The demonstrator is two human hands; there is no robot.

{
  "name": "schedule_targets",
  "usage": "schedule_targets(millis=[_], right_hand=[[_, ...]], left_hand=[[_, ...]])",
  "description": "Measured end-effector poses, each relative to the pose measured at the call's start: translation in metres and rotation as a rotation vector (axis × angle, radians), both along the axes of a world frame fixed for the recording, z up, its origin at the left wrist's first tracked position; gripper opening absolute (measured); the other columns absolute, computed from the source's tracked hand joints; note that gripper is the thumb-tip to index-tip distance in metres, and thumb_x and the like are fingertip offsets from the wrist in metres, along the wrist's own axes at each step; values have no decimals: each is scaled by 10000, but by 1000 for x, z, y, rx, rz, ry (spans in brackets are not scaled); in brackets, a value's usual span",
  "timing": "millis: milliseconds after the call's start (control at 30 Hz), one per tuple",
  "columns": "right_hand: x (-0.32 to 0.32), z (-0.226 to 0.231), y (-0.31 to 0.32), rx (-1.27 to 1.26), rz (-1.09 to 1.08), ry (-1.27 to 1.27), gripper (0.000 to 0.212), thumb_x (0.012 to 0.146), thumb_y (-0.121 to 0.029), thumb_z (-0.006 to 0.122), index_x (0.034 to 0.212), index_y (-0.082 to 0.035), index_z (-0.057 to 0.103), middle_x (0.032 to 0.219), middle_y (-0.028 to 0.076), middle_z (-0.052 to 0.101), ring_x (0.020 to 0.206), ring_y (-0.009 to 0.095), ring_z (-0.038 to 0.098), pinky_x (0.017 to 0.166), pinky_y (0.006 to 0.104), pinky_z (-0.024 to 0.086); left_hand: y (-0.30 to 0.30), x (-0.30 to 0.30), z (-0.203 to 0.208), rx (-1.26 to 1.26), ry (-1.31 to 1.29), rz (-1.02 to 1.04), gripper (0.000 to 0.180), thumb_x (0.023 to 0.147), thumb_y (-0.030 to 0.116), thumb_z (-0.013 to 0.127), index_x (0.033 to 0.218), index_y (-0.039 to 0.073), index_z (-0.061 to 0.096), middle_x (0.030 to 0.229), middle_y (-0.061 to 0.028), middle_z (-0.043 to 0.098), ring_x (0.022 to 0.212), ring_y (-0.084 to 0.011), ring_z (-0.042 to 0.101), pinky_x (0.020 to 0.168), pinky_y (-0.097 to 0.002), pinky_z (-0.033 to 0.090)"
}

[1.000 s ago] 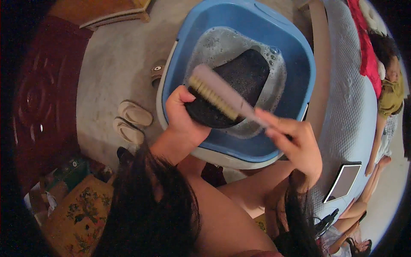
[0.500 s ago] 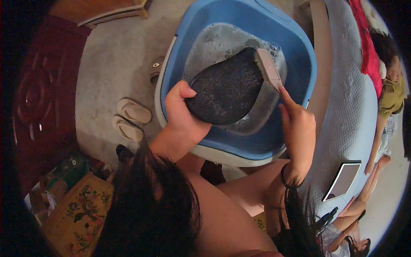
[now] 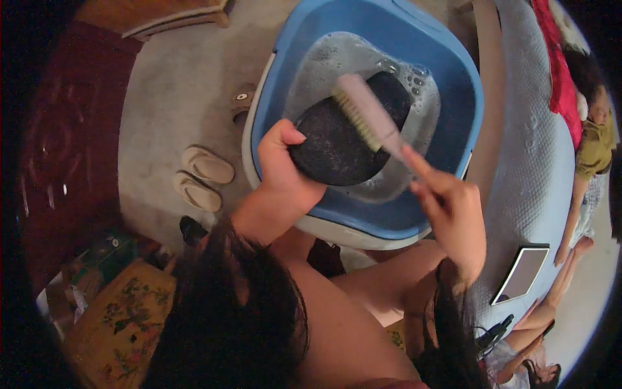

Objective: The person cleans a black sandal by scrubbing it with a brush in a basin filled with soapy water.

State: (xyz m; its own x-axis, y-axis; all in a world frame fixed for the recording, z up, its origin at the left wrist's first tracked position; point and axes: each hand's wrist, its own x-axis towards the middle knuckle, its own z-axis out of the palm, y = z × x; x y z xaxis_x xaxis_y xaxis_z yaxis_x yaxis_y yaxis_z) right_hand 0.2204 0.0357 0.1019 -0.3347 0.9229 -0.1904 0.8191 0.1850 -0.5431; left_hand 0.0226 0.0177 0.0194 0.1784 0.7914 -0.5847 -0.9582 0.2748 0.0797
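Note:
Over soapy water, my left hand [image 3: 283, 170] holds a dark, wet, rounded object [image 3: 327, 146] by its near left end, thumb on top. The object is black, oval and rough-surfaced, narrowing towards its far right end; its exact kind cannot be made out. A pale pinkish scrubbing brush [image 3: 372, 115] with light bristles lies across the object's upper face. My right hand [image 3: 457, 217] grips the brush handle, index finger stretched along it. Both hands are above a blue basin [image 3: 463, 97] with a pale outer rim, holding grey, foamy water [image 3: 324, 61].
Beige slippers [image 3: 206, 175] and a brown slipper [image 3: 241, 104] are on the floor at left. A bed [image 3: 518, 175] runs along the right, with a tablet [image 3: 521, 275] on its edge. Two people are on the bed. A flowered yellow seat [image 3: 123, 324] stands lower left.
The brush has swung left from the object's far right edge onto its upper face, with my right hand following. The left hand keeps its hold on the dark object.

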Motion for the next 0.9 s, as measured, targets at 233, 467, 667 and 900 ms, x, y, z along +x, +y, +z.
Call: schedule_targets(millis=[233,467,667,900], right_hand=[[1,-16,13,35,-70,-143,388,784,-58,553,1156,-168,549,704,207,573,599,334,574,552,371,440],[-6,28,-21,-167,56,-44,438,762,1,547,1176,-137,528,630,193,502,499,131,413,548,259,404],[-23,-7,-10,-33,-67,-46,340,808,-138,542,1147,-113,546,670,224,558,616,371,563,565,408,445],[-14,40,-45,-187,128,-143,431,773,-71,564,1199,-89,502,609,203,513,464,290,484,507,299,416]], left_hand=[[2,1,9,46,12,-22,484,591,209,425,1003,-13,547,992,-149,586,924,-306,558,872,-417,421],[-4,-3,-3,8,25,-18,581,594,284,446,1096,-1,518,1082,-170,563,971,-341,548,908,-458,401],[-1,-2,2,38,32,-45,564,596,251,428,1086,-14,521,1063,-162,571,971,-322,547,906,-436,399],[-3,0,-7,34,-54,-41,548,594,209,414,1080,-17,527,1056,-149,575,971,-301,549,906,-405,400]])
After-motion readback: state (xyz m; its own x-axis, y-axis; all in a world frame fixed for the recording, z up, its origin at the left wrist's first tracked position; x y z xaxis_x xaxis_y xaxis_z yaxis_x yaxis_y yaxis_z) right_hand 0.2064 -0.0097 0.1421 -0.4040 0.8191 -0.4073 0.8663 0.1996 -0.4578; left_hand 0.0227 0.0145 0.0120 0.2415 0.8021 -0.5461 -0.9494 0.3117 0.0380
